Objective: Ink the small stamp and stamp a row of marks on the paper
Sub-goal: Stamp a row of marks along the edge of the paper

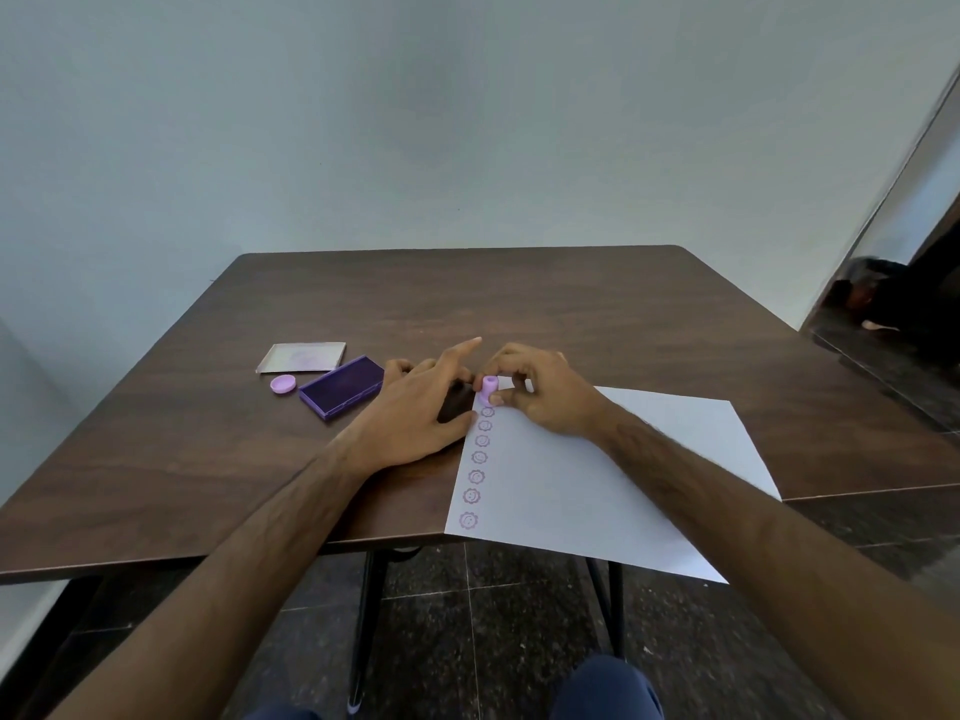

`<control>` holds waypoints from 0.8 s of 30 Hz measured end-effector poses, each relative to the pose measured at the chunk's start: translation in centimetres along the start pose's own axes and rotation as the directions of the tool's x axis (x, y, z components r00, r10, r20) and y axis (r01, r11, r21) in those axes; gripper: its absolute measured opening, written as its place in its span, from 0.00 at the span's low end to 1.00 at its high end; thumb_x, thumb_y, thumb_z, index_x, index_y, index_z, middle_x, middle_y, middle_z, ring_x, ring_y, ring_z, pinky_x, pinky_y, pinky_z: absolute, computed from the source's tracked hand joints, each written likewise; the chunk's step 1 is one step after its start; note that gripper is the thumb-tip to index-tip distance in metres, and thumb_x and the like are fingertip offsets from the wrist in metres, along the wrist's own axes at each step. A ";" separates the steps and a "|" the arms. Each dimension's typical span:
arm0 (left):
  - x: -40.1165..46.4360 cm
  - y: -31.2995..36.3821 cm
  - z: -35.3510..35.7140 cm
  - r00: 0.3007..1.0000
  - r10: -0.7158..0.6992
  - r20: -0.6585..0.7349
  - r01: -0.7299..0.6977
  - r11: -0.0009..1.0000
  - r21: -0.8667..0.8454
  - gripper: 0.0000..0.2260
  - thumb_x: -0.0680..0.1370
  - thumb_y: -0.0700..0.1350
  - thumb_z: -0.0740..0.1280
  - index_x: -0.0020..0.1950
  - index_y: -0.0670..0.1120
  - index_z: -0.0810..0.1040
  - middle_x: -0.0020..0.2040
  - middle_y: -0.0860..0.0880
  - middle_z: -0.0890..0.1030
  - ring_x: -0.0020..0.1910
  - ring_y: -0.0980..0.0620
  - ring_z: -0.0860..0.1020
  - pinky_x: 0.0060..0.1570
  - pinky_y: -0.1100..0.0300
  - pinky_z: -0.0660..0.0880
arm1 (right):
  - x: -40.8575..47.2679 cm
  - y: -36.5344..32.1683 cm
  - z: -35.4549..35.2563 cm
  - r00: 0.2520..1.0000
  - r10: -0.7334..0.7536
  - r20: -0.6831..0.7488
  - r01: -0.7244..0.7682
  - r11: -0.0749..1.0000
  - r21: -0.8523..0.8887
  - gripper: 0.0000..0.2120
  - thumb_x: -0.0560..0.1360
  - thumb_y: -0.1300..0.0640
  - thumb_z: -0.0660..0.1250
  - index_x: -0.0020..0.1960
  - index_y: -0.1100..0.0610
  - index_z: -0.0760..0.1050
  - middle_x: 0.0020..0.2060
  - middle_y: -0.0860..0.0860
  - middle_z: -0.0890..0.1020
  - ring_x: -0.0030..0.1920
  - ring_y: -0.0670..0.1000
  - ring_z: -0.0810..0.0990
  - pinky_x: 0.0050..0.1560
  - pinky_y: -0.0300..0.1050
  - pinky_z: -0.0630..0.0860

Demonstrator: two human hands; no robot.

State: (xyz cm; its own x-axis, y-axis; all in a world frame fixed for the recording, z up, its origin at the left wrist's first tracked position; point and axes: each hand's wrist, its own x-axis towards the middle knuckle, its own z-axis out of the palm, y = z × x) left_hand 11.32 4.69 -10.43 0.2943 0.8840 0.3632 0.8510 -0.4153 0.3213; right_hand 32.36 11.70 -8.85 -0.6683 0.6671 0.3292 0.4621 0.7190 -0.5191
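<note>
A small lilac stamp (489, 389) stands upright on the far left corner of a white paper (597, 480), pinched by the fingers of my right hand (540, 392). Down the paper's left edge runs a row of several purple round marks (478, 465), from the stamp towards me. My left hand (415, 407) lies flat on the table beside the paper's left edge, fingers spread, thumb touching the edge. An open purple ink pad (340, 387) sits just left of my left hand.
A lilac round cap (283, 384) lies left of the ink pad, and the pad's clear lid (302, 357) lies behind it. The brown wooden table (571, 304) has its near edge under my forearms; the paper overhangs that edge. Dark tiled floor lies below.
</note>
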 end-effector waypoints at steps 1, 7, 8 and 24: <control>0.0 0.1 0.0 1.000 -0.003 0.000 0.003 1.000 0.001 0.36 0.77 0.63 0.60 0.80 0.54 0.50 0.64 0.55 0.78 0.65 0.55 0.72 0.63 0.55 0.56 | 0.0 0.0 -0.1 1.000 0.001 -0.002 -0.001 1.000 0.005 0.08 0.77 0.54 0.72 0.51 0.58 0.82 0.49 0.51 0.82 0.43 0.48 0.75 0.56 0.64 0.74; 0.0 0.2 -0.1 1.000 -0.010 0.013 0.010 1.000 -0.003 0.37 0.77 0.63 0.61 0.80 0.53 0.50 0.65 0.54 0.78 0.67 0.54 0.71 0.64 0.55 0.56 | -0.1 -0.1 -0.1 1.000 0.017 0.013 -0.017 1.000 0.014 0.08 0.77 0.53 0.71 0.52 0.57 0.82 0.50 0.50 0.82 0.47 0.49 0.77 0.58 0.66 0.73; 0.0 0.2 -0.1 1.000 -0.009 0.016 0.009 1.000 0.000 0.37 0.77 0.63 0.61 0.80 0.52 0.50 0.65 0.54 0.78 0.67 0.54 0.71 0.65 0.55 0.56 | -0.2 -0.1 0.0 1.000 0.016 0.010 -0.016 1.000 0.018 0.08 0.77 0.53 0.71 0.52 0.57 0.82 0.51 0.50 0.82 0.49 0.51 0.78 0.59 0.66 0.72; 0.2 0.2 0.0 1.000 -0.027 0.013 0.027 1.000 0.005 0.38 0.75 0.65 0.60 0.80 0.53 0.51 0.65 0.54 0.78 0.68 0.53 0.71 0.66 0.53 0.54 | 0.0 0.3 0.1 0.999 0.018 0.032 -0.020 0.997 0.072 0.08 0.77 0.56 0.71 0.53 0.60 0.82 0.52 0.54 0.82 0.50 0.55 0.79 0.60 0.63 0.73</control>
State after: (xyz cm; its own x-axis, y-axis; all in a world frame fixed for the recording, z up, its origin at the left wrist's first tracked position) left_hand 11.51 4.75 -10.29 0.2773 0.8976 0.3428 0.8608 -0.3906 0.3264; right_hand 32.48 11.91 -9.06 -0.6784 0.6733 0.2940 0.4322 0.6894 -0.5814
